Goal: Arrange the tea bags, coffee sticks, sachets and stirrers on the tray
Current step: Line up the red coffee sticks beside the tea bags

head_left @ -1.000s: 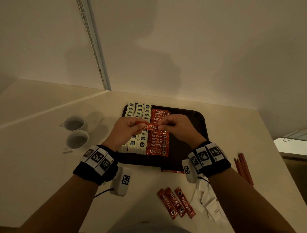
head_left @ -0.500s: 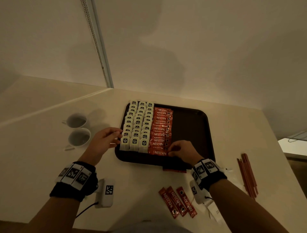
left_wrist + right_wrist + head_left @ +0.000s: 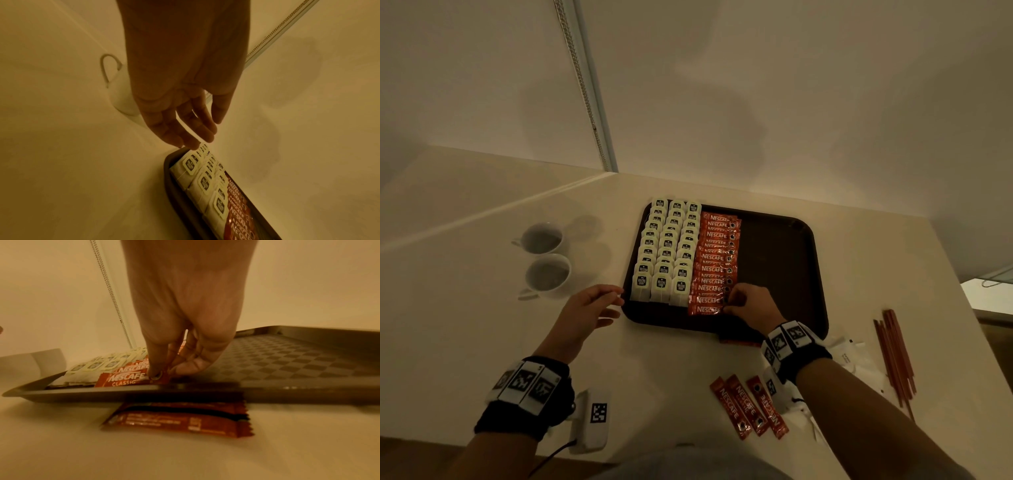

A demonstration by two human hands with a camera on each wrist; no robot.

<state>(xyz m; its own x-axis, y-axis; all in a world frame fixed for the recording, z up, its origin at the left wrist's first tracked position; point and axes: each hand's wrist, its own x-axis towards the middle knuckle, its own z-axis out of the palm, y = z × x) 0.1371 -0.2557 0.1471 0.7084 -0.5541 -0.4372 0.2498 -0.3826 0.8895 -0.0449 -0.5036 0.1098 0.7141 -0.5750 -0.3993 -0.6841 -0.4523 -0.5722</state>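
Note:
A dark brown tray (image 3: 784, 260) holds three columns of white tea bags (image 3: 667, 253) on its left and a column of red coffee sticks (image 3: 717, 260) beside them. My right hand (image 3: 729, 301) pinches the right end of the nearest coffee stick (image 3: 705, 309), which lies flat at the front of the column; the right wrist view shows the hand (image 3: 162, 374) on that stick (image 3: 123, 379). My left hand (image 3: 609, 301) hovers with relaxed fingers and holds nothing, just off the tray's near left corner. In the left wrist view its fingers (image 3: 193, 142) sit above the tray rim (image 3: 167, 164).
Three loose coffee sticks (image 3: 748, 406) lie on the table in front of me. Another one (image 3: 179, 418) is tucked under the tray's front edge. White sachets (image 3: 849, 356) and red-brown stirrers (image 3: 893, 356) lie to the right. Two white cups (image 3: 544, 257) stand left of the tray.
A second ago both hands held a coffee stick above the tray. The right hand has brought it down to the column's near end. The left hand let go and drew back to the tray's left edge.

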